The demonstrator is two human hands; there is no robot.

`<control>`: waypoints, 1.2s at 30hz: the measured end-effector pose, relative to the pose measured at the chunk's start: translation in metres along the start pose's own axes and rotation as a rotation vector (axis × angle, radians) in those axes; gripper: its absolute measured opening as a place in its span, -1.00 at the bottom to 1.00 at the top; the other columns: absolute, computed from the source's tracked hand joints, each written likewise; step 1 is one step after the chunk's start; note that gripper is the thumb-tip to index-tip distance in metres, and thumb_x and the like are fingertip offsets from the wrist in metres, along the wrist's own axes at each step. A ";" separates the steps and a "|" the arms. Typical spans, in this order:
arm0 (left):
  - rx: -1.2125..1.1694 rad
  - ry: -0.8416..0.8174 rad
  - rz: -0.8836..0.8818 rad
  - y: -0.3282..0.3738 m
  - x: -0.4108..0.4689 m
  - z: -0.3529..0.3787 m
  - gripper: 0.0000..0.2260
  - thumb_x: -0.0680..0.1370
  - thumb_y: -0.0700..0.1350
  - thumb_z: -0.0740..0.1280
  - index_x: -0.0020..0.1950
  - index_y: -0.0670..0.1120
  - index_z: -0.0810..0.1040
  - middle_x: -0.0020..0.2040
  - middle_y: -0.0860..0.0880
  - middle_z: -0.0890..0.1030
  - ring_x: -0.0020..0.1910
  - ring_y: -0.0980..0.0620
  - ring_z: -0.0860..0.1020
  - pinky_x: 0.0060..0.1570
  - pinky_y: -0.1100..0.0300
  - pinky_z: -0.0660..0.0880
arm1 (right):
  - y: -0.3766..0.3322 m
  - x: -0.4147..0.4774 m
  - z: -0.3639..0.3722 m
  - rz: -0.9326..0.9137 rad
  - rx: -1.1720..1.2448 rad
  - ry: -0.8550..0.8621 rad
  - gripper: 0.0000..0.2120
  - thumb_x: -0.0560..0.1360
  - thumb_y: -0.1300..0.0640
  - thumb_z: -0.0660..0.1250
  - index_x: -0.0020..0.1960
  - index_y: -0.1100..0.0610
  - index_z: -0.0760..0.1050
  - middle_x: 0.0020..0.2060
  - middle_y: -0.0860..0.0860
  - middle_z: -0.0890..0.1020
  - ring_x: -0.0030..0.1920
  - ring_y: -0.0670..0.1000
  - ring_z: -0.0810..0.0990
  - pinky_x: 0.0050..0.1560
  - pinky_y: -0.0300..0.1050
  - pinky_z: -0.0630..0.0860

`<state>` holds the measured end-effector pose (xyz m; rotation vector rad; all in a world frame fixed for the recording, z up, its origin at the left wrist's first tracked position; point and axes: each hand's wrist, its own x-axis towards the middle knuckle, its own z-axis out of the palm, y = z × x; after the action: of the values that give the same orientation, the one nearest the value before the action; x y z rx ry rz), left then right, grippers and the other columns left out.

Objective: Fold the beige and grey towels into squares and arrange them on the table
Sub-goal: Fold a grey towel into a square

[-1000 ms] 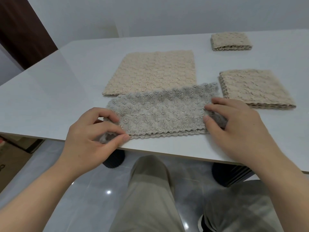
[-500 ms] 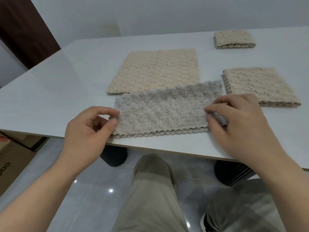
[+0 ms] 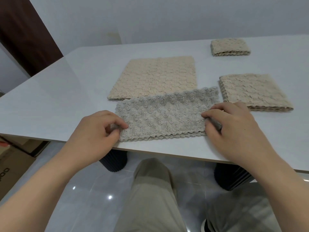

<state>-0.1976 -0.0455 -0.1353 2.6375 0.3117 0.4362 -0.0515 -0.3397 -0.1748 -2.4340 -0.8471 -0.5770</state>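
Beige towel (image 3: 155,77) lies spread flat mid-way across the white table (image 3: 66,97). Just in front, the grey towel (image 3: 163,118), folded into a long strip, sits near the table's front edge, its far edge meeting the beige one. The left hand (image 3: 93,134) pinches its left end and the right hand (image 3: 234,131) its right end. A folded beige towel (image 3: 250,91) lies at the right, and a smaller folded beige towel (image 3: 229,47) lies farther back.

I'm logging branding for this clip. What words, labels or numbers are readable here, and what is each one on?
"OO": dark printed letters on the cardboard box on the floor at the far left. They are cut off by the picture's edge, so the full word cannot be read.
Nothing else in view carries any text.
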 end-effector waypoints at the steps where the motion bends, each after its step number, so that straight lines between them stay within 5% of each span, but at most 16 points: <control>1: 0.018 -0.005 0.005 0.005 0.004 -0.004 -0.74 0.52 -0.23 0.45 -0.10 0.18 0.69 -0.09 0.24 0.63 -0.12 0.29 0.53 -0.13 0.54 0.33 | -0.001 0.001 -0.001 0.003 -0.003 0.007 -0.80 0.51 0.16 0.37 0.08 0.10 0.70 -0.01 0.04 0.65 0.05 0.19 0.47 0.12 0.17 0.48; 5: 0.013 0.121 0.093 0.032 0.020 0.002 -0.93 0.56 -0.02 0.42 0.02 0.12 0.68 -0.07 0.25 0.59 -0.05 0.28 0.50 -0.05 0.43 0.33 | -0.020 0.013 -0.008 0.016 0.052 0.057 -0.73 0.46 0.12 0.30 0.09 0.11 0.68 0.01 0.05 0.64 0.09 0.17 0.48 0.16 0.13 0.45; 9: 0.033 0.023 0.259 0.052 0.033 0.035 -0.84 0.60 0.10 0.36 0.09 0.08 0.66 0.05 0.16 0.59 0.12 0.13 0.50 0.18 0.20 0.38 | -0.043 0.022 -0.004 -0.082 0.049 -0.061 -0.81 0.51 0.10 0.30 -0.03 0.13 0.66 -0.11 0.05 0.63 -0.02 0.15 0.57 0.02 0.13 0.51; 13: 0.090 -0.002 0.358 0.058 0.030 0.054 -0.78 0.60 0.14 0.33 -0.01 0.04 0.67 -0.08 0.12 0.56 0.00 0.06 0.49 0.04 0.03 0.48 | -0.048 0.013 0.003 -0.084 -0.054 -0.190 -0.75 0.55 -0.05 0.19 -0.11 0.05 0.58 -0.16 -0.01 0.58 -0.07 0.12 0.51 -0.03 0.12 0.49; 17: 0.142 -0.103 0.488 0.049 0.021 0.046 -0.60 0.53 0.32 0.32 0.20 0.11 0.68 0.04 0.16 0.61 0.05 0.10 0.53 0.03 0.07 0.51 | -0.046 -0.003 -0.003 -0.115 -0.060 -0.224 -0.71 0.57 -0.13 0.18 -0.04 0.02 0.59 -0.05 -0.06 0.60 0.01 0.09 0.50 0.05 0.11 0.46; 20: 0.156 -0.058 0.545 0.040 0.017 0.040 -0.65 0.55 0.23 0.34 0.21 0.10 0.70 0.09 0.17 0.65 0.06 0.10 0.58 -0.03 0.10 0.56 | -0.044 -0.008 -0.010 -0.184 -0.049 -0.253 -0.66 0.55 -0.19 0.23 0.05 0.01 0.63 0.01 -0.08 0.62 0.05 0.08 0.53 0.06 0.11 0.50; 25: 0.206 0.059 0.621 0.035 0.010 0.042 -0.75 0.58 0.11 0.36 0.10 0.03 0.75 0.07 0.12 0.71 0.04 0.07 0.65 -0.04 0.23 0.53 | -0.028 -0.004 -0.018 -0.290 0.003 -0.197 -0.90 0.53 0.09 0.43 0.02 0.07 0.68 -0.02 -0.05 0.66 -0.04 0.10 0.65 -0.10 0.06 0.61; 30: 0.212 0.080 0.625 0.038 0.005 0.050 -0.75 0.60 0.06 0.35 0.09 -0.03 0.76 0.06 0.07 0.73 0.04 0.00 0.68 0.00 0.11 0.62 | -0.019 -0.003 -0.010 -0.384 -0.073 -0.176 -0.87 0.58 0.12 0.40 -0.07 0.14 0.69 -0.10 0.02 0.69 -0.13 0.17 0.66 -0.18 0.05 0.60; 36: 0.326 0.191 0.717 0.042 0.008 0.060 -0.82 0.62 -0.11 0.38 -0.10 -0.14 0.71 -0.13 -0.04 0.71 -0.18 -0.10 0.68 -0.23 0.00 0.61 | -0.024 -0.005 -0.007 -0.445 -0.241 -0.201 -0.91 0.46 0.26 0.44 -0.07 0.12 0.61 -0.14 0.05 0.62 -0.12 0.16 0.58 -0.14 0.07 0.52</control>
<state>-0.1627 -0.1031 -0.1654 2.9692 -0.5819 0.9305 -0.0723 -0.3291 -0.1646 -2.5574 -1.5026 -0.6281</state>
